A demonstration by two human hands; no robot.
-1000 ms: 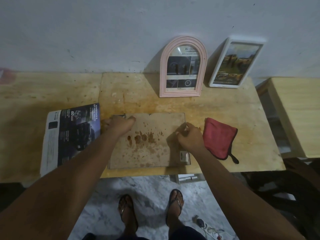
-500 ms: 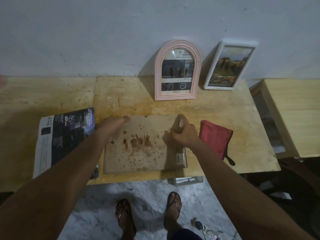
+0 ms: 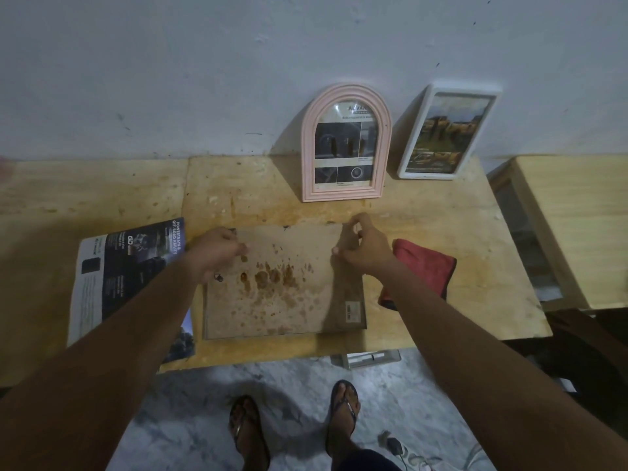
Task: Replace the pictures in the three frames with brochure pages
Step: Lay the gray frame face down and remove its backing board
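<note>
Third frame lies face-down mid-surface, stained backing up. Left hand presses fingers flat on its left top; right hand pinches something small at the top-right edge. Backing looks stiff, thin, light; glass likely fragile, so lift by edges.

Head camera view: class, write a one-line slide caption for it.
Both hands, left and right, work at the stained back of a face-down frame between a brochure and a red cloth.
</note>
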